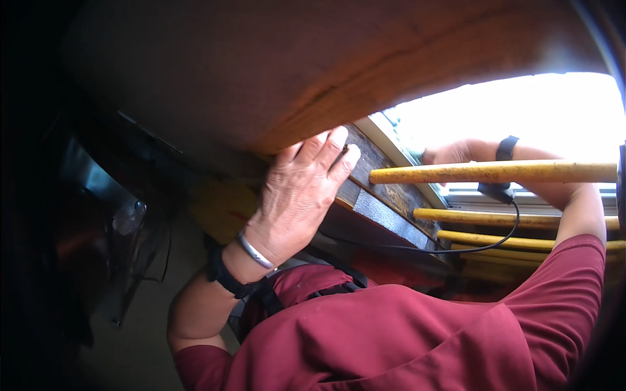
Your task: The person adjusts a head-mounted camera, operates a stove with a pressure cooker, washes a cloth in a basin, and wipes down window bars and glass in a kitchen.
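My left hand (308,190) lies back up with its fingers apart, the fingertips against a worn dark wooden board (376,151) beside a large brown curved surface (303,93). A silver bracelet (254,250) and a black band are on that wrist. My right hand (442,154) reaches past a yellow bar (494,172) to the bright window frame (401,141). Its fingers are partly washed out by glare, near something pale green (416,155) that I cannot make out. A black strap with a small device (496,190) is on the right wrist.
Several yellow bars cross the right side, one below another. A black cable (469,251) loops from the right wrist device under the board. A textured silvery strip (389,217) lines the board's lower edge. Dark, blurred metal parts (129,215) stand at the left.
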`<state>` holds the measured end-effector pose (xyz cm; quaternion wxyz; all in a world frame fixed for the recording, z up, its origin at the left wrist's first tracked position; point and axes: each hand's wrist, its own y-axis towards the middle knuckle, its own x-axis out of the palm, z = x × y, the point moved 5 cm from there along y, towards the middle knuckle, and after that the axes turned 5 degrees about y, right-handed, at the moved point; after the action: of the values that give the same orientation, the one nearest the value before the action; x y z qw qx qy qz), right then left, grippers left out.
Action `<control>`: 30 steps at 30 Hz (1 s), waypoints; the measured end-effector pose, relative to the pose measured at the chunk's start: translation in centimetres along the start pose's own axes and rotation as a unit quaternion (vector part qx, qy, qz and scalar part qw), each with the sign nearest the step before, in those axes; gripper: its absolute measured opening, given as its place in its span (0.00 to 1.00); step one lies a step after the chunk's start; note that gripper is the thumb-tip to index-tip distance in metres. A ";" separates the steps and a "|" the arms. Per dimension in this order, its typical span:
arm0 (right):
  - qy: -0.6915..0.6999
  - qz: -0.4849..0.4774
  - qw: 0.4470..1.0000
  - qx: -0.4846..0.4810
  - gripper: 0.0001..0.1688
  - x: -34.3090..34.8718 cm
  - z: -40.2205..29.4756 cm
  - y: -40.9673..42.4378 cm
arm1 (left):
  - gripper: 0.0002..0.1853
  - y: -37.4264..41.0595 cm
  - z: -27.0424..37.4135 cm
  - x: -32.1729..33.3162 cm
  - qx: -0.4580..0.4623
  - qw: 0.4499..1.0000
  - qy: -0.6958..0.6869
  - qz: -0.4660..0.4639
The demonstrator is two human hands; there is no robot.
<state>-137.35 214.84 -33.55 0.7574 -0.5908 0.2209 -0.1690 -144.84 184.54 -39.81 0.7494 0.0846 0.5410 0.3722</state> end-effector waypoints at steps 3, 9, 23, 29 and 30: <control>-0.030 0.094 0.986 -0.138 0.13 -3.9 -7.8 -0.6 | 0.36 0.2 0.0 -0.3 0.002 0.999 0.037 -0.026; -0.104 0.303 0.913 -0.252 0.13 -6.9 -15.6 -4.1 | 0.43 0.1 -0.4 -0.9 -0.015 0.998 0.048 -0.029; 0.015 0.037 0.946 -0.321 0.06 -1.9 -1.1 -0.9 | 0.42 -0.3 0.4 -0.3 0.011 0.999 0.048 -0.021; -0.020 0.209 0.893 -0.399 0.13 -8.7 -11.7 -1.0 | 0.41 0.1 0.4 -0.9 0.019 1.000 0.017 -0.017; -0.018 0.279 0.861 -0.425 0.14 -10.0 -13.9 -1.2 | 0.43 0.0 0.4 -1.0 0.016 0.999 0.028 -0.025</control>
<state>-153.24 208.29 -33.83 0.4520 -0.7720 0.4133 0.1700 -144.61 183.97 -38.91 0.7414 0.0728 0.5698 0.3470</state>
